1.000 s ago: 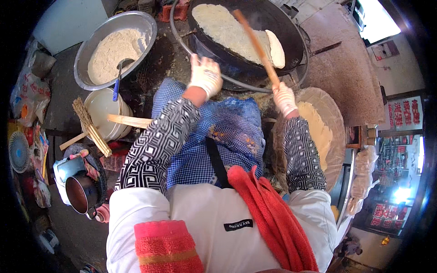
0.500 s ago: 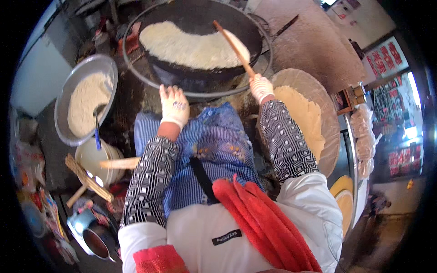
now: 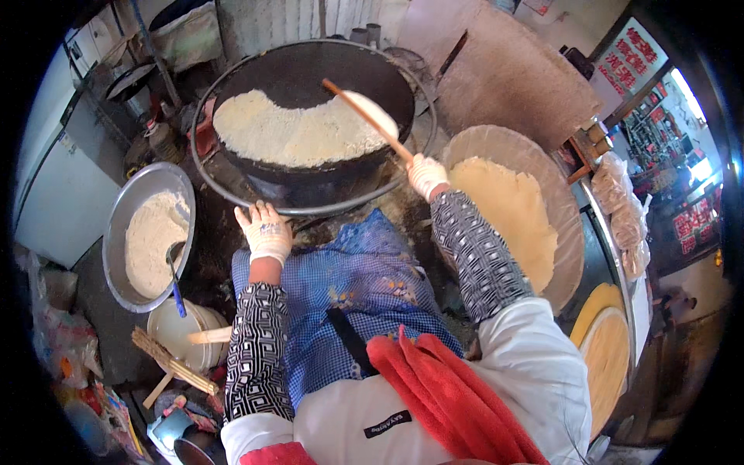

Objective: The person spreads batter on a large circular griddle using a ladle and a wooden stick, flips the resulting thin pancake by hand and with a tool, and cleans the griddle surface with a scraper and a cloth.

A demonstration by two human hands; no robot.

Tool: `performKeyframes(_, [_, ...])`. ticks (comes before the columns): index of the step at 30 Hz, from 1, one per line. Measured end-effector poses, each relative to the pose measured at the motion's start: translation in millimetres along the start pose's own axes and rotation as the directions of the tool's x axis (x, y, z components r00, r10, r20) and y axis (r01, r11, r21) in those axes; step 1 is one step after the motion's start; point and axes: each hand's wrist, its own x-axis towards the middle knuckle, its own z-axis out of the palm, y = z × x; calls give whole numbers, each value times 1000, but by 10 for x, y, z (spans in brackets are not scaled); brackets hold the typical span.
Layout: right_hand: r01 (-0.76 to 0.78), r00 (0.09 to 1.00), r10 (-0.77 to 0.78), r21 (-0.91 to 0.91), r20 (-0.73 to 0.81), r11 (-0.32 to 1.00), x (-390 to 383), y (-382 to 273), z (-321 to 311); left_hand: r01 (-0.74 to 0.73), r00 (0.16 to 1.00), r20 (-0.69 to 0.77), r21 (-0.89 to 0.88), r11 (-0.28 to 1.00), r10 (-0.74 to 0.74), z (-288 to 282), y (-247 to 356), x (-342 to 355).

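My right hand [image 3: 428,177], in a white glove, grips a long wooden stick [image 3: 364,115] slanting over a wide black pan [image 3: 298,66]. The far part of the stick lies across the right end of a pale, crescent-shaped layer of batter [image 3: 302,136], which covers the near half of the pan. I cannot tell whether the stick touches it. A grey metal ring [image 3: 333,208] circles the pan. My left hand [image 3: 265,232], also gloved, is open with fingers spread, its fingertips at the ring's near left edge.
Left stands a metal basin [image 3: 113,240] of pale batter with a blue-handled ladle [image 3: 177,283], above a white bucket [image 3: 203,356]. Right of me, a round plastic-lined tray [image 3: 570,232] bears thin tan flatbreads [image 3: 508,209]. Bagged food [image 3: 620,205] and a round wooden board [image 3: 606,364] lie farther right.
The view has tilted up, so the pan and basin appear lower and more of the back wall shows. My right hand keeps hold of the stick; my left stays at the ring.
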Motion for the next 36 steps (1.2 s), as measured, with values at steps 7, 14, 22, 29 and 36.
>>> performKeyframes(7, [234,956,-225,-23,186,972,-382,-411,-90,94,995,-38,-32,995,-95,85,-286,-8])
performKeyframes(14, [117,993,-118,-79,-11,990,-60,-322,-12,119,989,93,-6,993,-118,-235,-361,51])
performKeyframes(22, [54,998,-59,-111,-36,992,9,-279,46,-74,993,-89,13,997,75,97,412,-171])
performKeyframes(29, [13,998,-6,-103,60,995,19,224,119,-81,990,-117,35,996,84,181,281,-55])
performKeyframes(36, [14,998,-8,-123,57,992,-41,-148,65,-39,988,-150,48,998,46,322,-30,-31])
